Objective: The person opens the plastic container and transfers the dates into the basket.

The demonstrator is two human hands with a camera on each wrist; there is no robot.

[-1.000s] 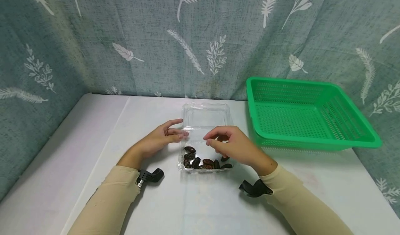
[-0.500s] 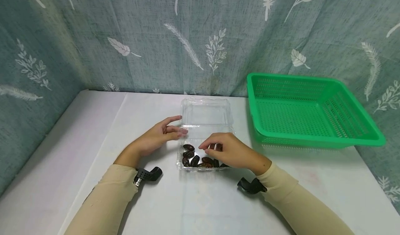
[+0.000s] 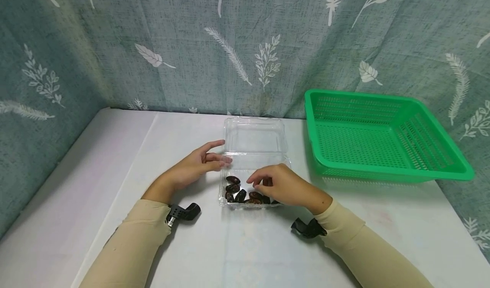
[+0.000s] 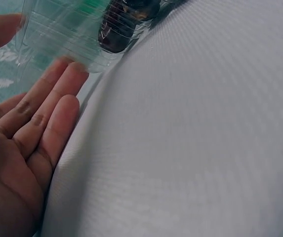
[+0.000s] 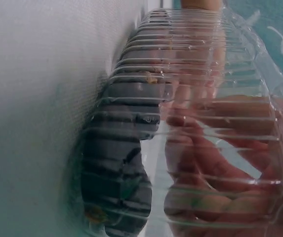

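Several dates (image 3: 240,195) in clear box (image 3: 249,162)

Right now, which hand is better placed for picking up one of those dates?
Probably your right hand: its fingers bend down over the dates in the open clear box, while your left hand sits at the box's left edge.

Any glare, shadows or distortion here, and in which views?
Head view: soft shadows beside both sleeves, glints on the clear container. Left wrist view: dim, the white cloth greyed beside the left hand. Right wrist view: glare streaks on the container's ribbed wall, which distorts the right hand behind it.
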